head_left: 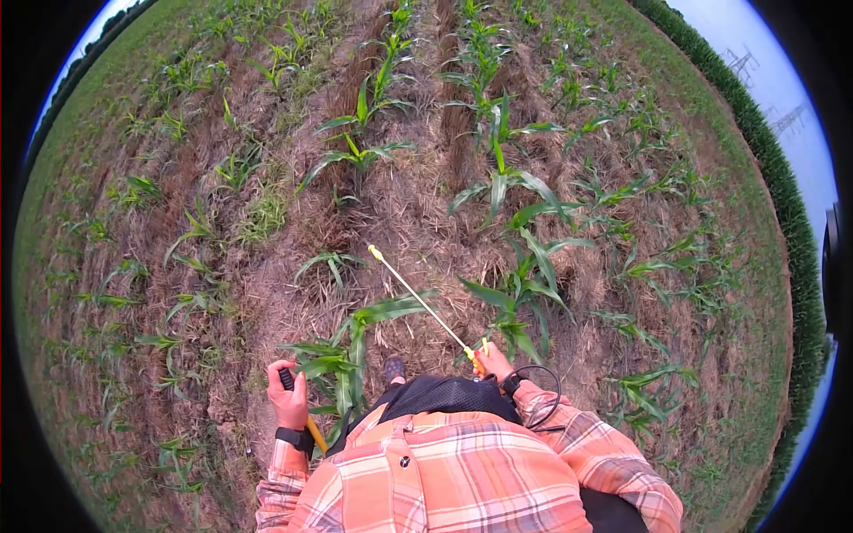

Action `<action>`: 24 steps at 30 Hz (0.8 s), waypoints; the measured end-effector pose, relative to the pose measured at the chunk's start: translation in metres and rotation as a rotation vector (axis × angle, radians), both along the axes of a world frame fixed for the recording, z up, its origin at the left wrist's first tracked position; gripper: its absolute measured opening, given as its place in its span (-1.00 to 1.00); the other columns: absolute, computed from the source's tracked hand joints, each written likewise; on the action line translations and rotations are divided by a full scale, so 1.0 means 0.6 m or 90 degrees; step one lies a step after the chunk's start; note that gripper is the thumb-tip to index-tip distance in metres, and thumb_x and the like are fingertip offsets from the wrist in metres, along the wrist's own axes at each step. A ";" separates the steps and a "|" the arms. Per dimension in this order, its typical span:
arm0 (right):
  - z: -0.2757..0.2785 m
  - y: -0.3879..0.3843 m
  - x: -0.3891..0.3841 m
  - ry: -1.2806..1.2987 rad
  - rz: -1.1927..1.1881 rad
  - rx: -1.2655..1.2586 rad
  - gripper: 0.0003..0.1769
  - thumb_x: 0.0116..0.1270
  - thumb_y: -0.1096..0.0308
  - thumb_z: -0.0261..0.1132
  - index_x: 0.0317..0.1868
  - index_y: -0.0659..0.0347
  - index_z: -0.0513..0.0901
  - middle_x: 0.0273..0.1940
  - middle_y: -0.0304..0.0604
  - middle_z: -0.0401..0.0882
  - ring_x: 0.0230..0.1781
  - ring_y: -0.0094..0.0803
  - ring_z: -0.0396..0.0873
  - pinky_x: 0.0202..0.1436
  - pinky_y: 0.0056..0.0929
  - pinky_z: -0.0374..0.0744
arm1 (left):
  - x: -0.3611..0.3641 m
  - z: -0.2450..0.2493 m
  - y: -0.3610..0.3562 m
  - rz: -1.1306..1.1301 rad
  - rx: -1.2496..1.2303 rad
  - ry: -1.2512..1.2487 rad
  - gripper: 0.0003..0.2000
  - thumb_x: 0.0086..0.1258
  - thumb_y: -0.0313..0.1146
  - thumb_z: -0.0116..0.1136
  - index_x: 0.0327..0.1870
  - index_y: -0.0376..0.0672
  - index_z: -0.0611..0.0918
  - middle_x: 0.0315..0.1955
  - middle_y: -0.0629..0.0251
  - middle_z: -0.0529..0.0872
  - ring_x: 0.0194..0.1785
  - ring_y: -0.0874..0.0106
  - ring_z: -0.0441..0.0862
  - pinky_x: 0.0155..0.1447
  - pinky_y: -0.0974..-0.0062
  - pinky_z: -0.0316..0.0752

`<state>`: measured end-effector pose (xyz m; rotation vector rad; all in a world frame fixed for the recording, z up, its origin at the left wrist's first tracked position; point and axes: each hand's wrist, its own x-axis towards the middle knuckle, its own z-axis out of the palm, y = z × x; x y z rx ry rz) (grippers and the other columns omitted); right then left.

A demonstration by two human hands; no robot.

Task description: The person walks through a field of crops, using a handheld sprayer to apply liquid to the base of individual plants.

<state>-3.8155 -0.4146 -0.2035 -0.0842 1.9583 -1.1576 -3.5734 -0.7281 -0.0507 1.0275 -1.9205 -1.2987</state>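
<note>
My left hand (287, 397) is closed round the black grip (286, 379) of a yellow lever (315, 435), beside a leafy corn plant (355, 355). Low in the centre right, my right hand (494, 362) wraps round the orange and yellow handle of a spray wand (422, 302). The wand's thin pale tube slants up and left to a yellow nozzle (376, 253), held over bare soil and straw between two rows. A black hose (558, 391) loops beside my right wrist.
Rows of young corn (499, 178) run away on both sides, with straw and weeds (265, 216) between them. One shoe (394, 367) shows on the ground below me. A tall green crop edge (773, 169) and pylons (740, 67) stand at the right.
</note>
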 end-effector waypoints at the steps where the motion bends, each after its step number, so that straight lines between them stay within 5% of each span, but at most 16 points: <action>1: 0.020 -0.022 -0.002 -0.058 0.002 -0.029 -0.82 0.24 0.28 0.02 -0.30 0.18 0.24 -0.53 -0.15 0.44 -0.73 -0.53 0.41 -0.76 -0.61 0.33 | -0.006 0.002 -0.004 -0.002 -0.019 -0.008 -0.81 0.07 -0.60 0.01 -0.29 -0.15 0.39 -0.69 0.52 0.29 -0.64 0.69 0.22 -0.56 0.70 0.13; 7: 0.058 -0.108 -0.023 -0.130 0.081 -0.059 -0.78 0.25 0.19 0.02 -0.27 0.15 0.26 -0.66 -0.26 0.40 -0.79 -0.60 0.33 -0.79 -0.64 0.28 | -0.034 -0.014 -0.040 -0.005 -0.002 -0.005 -0.81 0.06 -0.61 -0.01 -0.30 -0.15 0.39 -0.70 0.52 0.27 -0.63 0.69 0.20 -0.55 0.70 0.11; 16: 0.008 -0.145 -0.124 -0.016 0.091 -0.105 -0.76 0.22 0.22 0.08 -0.31 0.23 0.30 -0.51 -0.17 0.45 -0.60 -0.53 0.44 -0.55 -0.58 0.41 | -0.116 -0.012 -0.096 0.013 -0.028 0.003 -0.80 0.08 -0.60 0.00 -0.28 -0.13 0.37 -0.71 0.54 0.24 -0.67 0.71 0.17 -0.60 0.72 0.07; 19: -0.013 -0.145 -0.184 0.015 0.013 -0.081 -0.79 0.22 0.25 0.06 -0.31 0.21 0.29 -0.51 -0.15 0.45 -0.66 -0.52 0.42 -0.66 -0.58 0.37 | -0.193 0.014 -0.109 -0.013 -0.137 0.010 -0.80 0.09 -0.59 -0.01 -0.28 -0.12 0.37 -0.70 0.54 0.26 -0.69 0.72 0.19 -0.63 0.72 0.08; 24: -0.044 -0.125 -0.291 -0.042 -0.115 -0.043 -0.80 0.27 0.27 -0.03 -0.26 0.22 0.22 -0.61 -0.14 0.43 -0.81 -0.52 0.36 -0.83 -0.61 0.30 | -0.323 0.039 -0.114 -0.043 -0.106 -0.014 -0.79 0.03 -0.60 0.02 -0.31 -0.13 0.39 -0.71 0.50 0.27 -0.65 0.67 0.21 -0.57 0.68 0.12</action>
